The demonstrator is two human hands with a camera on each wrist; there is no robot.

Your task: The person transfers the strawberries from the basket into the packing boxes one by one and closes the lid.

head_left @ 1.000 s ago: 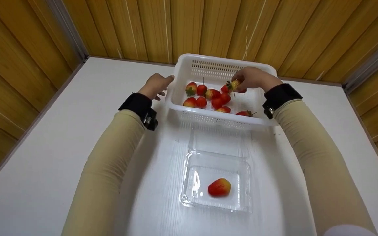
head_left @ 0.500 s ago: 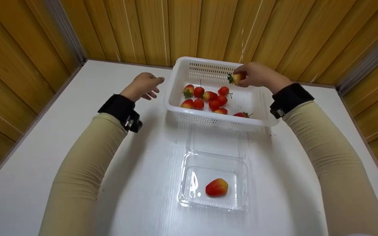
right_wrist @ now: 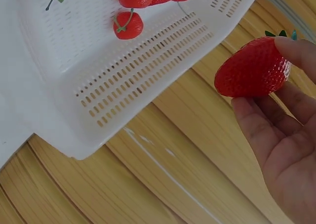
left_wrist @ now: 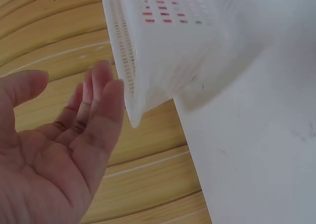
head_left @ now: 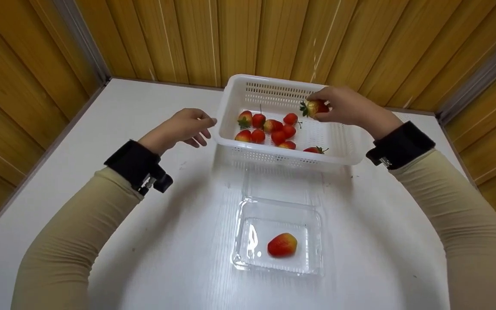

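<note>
Right hand [head_left: 347, 107] pinching a red strawberry [head_left: 314, 107] at the fingertips, raised above the far right part of the white perforated basket [head_left: 338, 159]; in the right wrist view, same strawberry [right_wrist: 252, 68] held between thumb and fingers [right_wrist: 276, 115], green leaves at its top. Left hand [head_left: 183, 127] empty, fingers relaxed and spread, hovering just beside the basket's near left corner, not touching; palm [left_wrist: 44, 159] turned to the left wrist camera. Inside the basket, a cluster of loose strawberries [head_left: 269, 131]. Nearer the body, on the white table [head_left: 101, 241], a clear plastic clamshell box [head_left: 312, 241], lid open, holding a single strawberry [head_left: 282, 244]. Wooden panelling [head_left: 230, 34] around the table.
</note>
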